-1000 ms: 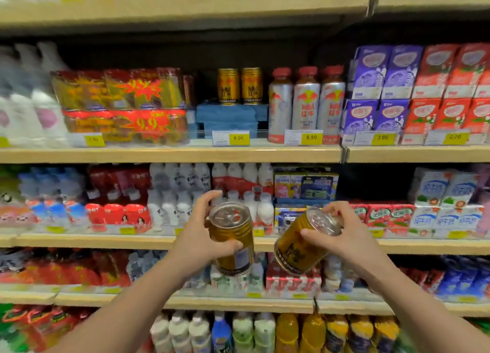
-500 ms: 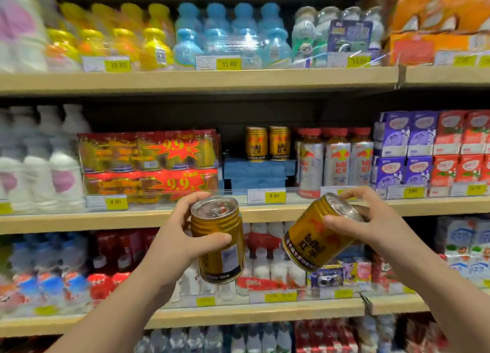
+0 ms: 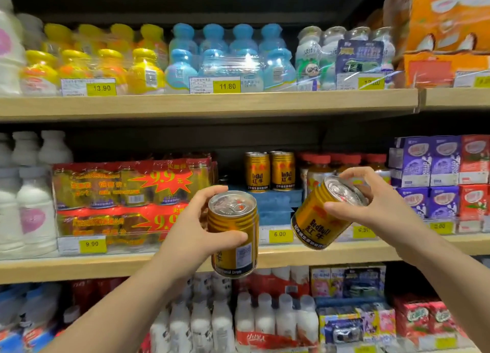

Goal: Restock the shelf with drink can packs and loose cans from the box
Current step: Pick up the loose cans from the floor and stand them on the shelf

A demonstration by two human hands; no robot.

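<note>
hands (image 3: 286, 220) hold two gold cans (image 3: 233, 233) (one tilted)

A shop, drinks aisle of a small supermarket or convenience store. Wooden shelves (image 3: 206, 104) run in tiers, packed w/ shrink-wrapped bottle multipacks (image 3: 228, 58), white yoghurt-drink bottles (image 3: 34, 206), milk cartons (image 3: 440, 177) & gold cans (image 3: 269, 171). Yellow price tags (image 3: 227, 86) sit along the shelf edges: 13.90, 11.80, 9.90, 6.00. Red promo packs (image 3: 127, 193) carry a 9.9 starburst.
</note>
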